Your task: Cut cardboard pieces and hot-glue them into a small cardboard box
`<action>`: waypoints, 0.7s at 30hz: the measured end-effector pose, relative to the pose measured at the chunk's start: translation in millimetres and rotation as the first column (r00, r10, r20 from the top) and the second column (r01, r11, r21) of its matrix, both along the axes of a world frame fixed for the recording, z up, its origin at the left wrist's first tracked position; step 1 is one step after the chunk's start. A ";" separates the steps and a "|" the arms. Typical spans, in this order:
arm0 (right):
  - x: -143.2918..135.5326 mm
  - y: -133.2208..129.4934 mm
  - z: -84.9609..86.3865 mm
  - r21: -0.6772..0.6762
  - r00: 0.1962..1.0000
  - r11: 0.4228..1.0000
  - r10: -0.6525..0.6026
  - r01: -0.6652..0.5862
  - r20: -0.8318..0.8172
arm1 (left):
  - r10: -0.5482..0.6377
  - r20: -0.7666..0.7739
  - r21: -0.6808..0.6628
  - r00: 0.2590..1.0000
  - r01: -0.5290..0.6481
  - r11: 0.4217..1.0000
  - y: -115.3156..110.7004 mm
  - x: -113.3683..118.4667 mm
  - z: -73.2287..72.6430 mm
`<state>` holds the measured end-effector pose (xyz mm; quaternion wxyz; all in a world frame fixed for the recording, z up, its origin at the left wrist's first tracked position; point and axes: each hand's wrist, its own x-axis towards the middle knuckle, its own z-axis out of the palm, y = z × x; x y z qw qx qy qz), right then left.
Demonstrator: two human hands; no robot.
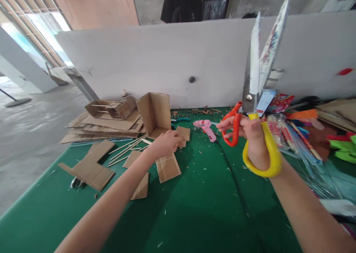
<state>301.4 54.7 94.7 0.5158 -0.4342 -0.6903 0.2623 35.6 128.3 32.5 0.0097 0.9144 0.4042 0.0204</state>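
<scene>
My right hand (254, 132) is raised and closed around a large pair of scissors (251, 99), with one yellow and one red handle loop. The blades point up and stand apart, nothing between them. My left hand (166, 145) reaches over the middle of the table, its fingers bent down onto a small cardboard piece (183, 133); the fingertips are partly hidden. Just behind that hand stands a folded cardboard corner (160, 114). Other cut cardboard pieces (168, 168) lie below it. Between my hands rests a pink hot glue gun (205, 129).
Thin wooden sticks (125, 151) and an L-shaped cardboard piece (93, 166) lie left. Behind them a small cardboard model (114, 108) sits on stacked cardboard. A dark cable (232, 175) crosses the green table (194, 216). Packaged supplies crowd the right. A person (182, 5) is beyond the white panel (155, 56).
</scene>
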 end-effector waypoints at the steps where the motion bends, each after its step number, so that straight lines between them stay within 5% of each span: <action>1: 0.0 0.0 -0.3 0.009 1.000 1.000 0.003 -0.003 -0.003 | -0.030 0.010 0.006 1.000 0.029 1.000 -3.7 -0.8 -1.2; 11: -4.4 -8.1 3.7 0.024 0.997 0.999 0.026 -0.028 0.075 | -0.202 -0.121 0.124 0.972 0.217 0.968 -12.4 5.8 -4.9; 21: -8.9 -4.9 0.0 0.015 1.000 0.999 0.031 -0.031 -0.002 | -0.155 -0.198 0.195 0.968 0.194 0.961 -30.8 22.3 -14.9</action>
